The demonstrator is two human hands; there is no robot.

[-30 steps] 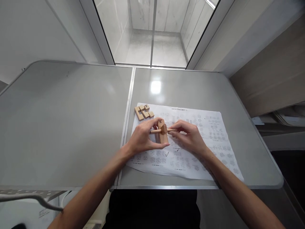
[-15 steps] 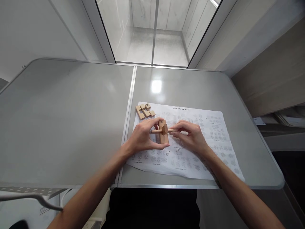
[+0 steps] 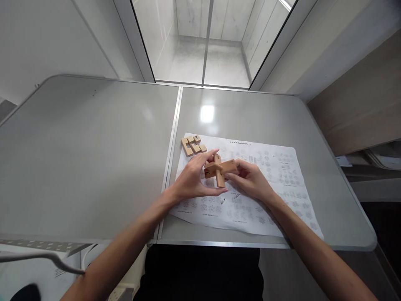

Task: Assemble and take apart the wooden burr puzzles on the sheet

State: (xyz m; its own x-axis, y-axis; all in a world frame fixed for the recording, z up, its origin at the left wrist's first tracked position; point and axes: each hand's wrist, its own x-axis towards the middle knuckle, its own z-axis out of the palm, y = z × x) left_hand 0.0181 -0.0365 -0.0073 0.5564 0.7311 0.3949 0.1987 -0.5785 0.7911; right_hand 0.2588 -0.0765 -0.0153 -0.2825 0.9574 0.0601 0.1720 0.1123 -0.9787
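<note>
Small indoor room, exact type unclear, maybe home or office. Grey rounded-corner folding table (image 3: 109, 167) with metal trim; beyond its far edge, clear glass panel (image 3: 225, 62) in metal frame; right of table, wood-grain open shelving (image 3: 363, 96); left, plain pale wall (image 3: 40, 37).

Numeral "3", dark, on one small loose wooden block (image 3: 197, 139). Numeral, apparently "2", on the upper end of the wooden assembly (image 3: 220, 168); mark on its left arm, unclear. Heading and captions on the printed sheet (image 3: 282, 184), too small to read.
</note>
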